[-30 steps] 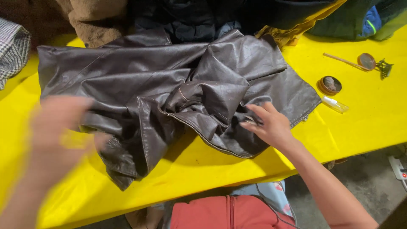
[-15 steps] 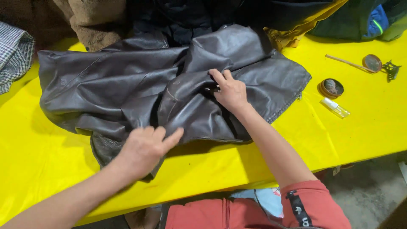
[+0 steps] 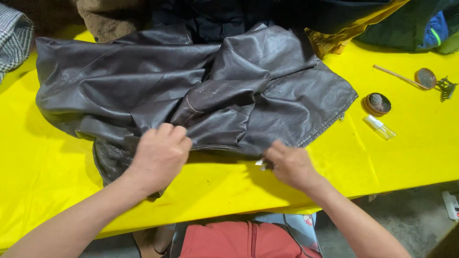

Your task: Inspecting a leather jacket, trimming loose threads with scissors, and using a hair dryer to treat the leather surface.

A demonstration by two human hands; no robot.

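Hands at the jacket hem
Left hand (image 3: 160, 155) gripped the jacket (image 3: 191, 91); right hand (image 3: 289, 165) pinched its hem on the worktop (image 3: 48, 162).

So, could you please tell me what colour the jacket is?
Dark brown leather jacket, seen best in the head view.

A round brown tin (image 3: 377, 103) lay open beside a small clear vial (image 3: 379, 127) on the yellow table (image 3: 411, 153).
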